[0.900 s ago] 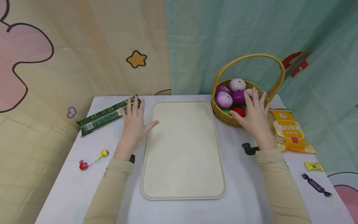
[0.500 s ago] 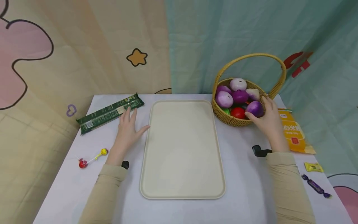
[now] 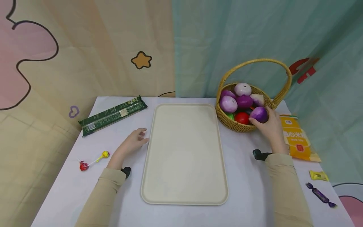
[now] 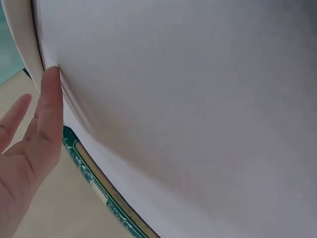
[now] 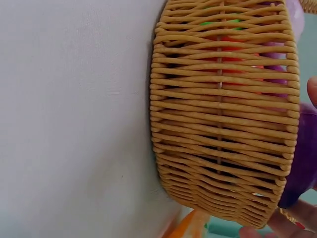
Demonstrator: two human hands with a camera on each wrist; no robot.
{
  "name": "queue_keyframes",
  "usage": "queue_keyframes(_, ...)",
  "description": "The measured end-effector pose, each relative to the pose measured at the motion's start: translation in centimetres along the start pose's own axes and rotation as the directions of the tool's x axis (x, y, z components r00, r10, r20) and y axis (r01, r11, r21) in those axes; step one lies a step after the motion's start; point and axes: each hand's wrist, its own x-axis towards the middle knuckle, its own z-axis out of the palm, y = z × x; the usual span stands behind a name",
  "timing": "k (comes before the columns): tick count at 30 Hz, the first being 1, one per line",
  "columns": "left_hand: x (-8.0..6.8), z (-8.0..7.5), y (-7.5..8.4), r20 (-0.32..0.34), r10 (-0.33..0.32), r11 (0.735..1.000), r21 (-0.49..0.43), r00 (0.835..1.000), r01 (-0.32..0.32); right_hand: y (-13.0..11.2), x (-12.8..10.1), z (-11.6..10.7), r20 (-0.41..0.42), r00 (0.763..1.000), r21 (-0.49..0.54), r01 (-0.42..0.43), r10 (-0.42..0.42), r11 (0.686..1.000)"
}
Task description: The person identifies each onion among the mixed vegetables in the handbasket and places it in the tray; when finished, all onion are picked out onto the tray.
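- Right hand [image 3: 270,124]: has dropped from over the woven wicker basket [image 3: 235,124] to its right front rim. Grip is now curled round a round purple onion-like vegetable [image 3: 258,114], thumb at front, fingers behind.
- The purple vegetable sits at the basket's right front edge, just above the rim and touching the red round item [image 3: 242,117]; I can't tell whether it is off the pile yet. Right wrist view shows it [image 5: 303,163] bulging past the wicker wall.
- My read: the grasp is made and lifting it out is the step in hand.
- Left hand [image 3: 133,143]: has pulled back from the long dark green packet [image 3: 113,115] toward the body. Holds nothing, fingers loosely bent, resting on the white counter [image 3: 71,189] just beside the left rim of the flat cream rectangular tray [image 3: 184,151]. Left wrist view shows a fingertip [image 4: 51,79] right at that rim.
- Edges: the arched basket handle [image 3: 255,61] spans over the pile, so the way out is forward and left, under or in front of the arch.
- An orange-yellow bag [image 3: 296,138] lies just right of the right hand.
- Open room: the tray carries nothing, and a bare counter strip separates it from the basket.
- A lollipop [image 3: 92,162] at left and wrapped candies [image 3: 320,192] at far right lie well apart from both hands.
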Motion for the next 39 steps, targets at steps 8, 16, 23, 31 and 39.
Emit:
queue_keyframes(8, 0.3, 1.1, 0.2, 0.101, -0.014, 0.992, -0.123, 0.995, 0.026, 0.4, 0.4, 0.9, 0.000, 0.998, 0.132, -0.069, 0.070, 0.989)
queue_keyframes(16, 0.3, 1.7, 0.4, 0.071, -0.048, 0.994, -0.100, 0.996, 0.055, -0.8, -0.5, 0.7, -0.039, 0.988, 0.278, -0.134, 0.151, 0.951)
queue_keyframes(23, -0.2, 1.5, 0.6, 0.076, -0.043, 0.994, -0.094, 0.996, 0.050, -5.5, -2.2, 1.7, -0.002, 1.000, 0.447, 0.011, -0.011, 0.895)
queue_keyframes(31, -0.2, 1.4, 0.6, 0.083, -0.032, 0.994, -0.101, 0.996, 0.041, -12.0, -2.1, 9.3, 0.180, 0.951, 0.595, 0.097, -0.250, 0.798)
queue_keyframes(39, -0.1, 2.2, 0.3, 0.096, -0.052, 0.987, -0.147, 0.994, 0.065, -17.6, -2.1, 18.5, 0.354, 0.903, 0.569, -0.003, -0.242, 0.822)
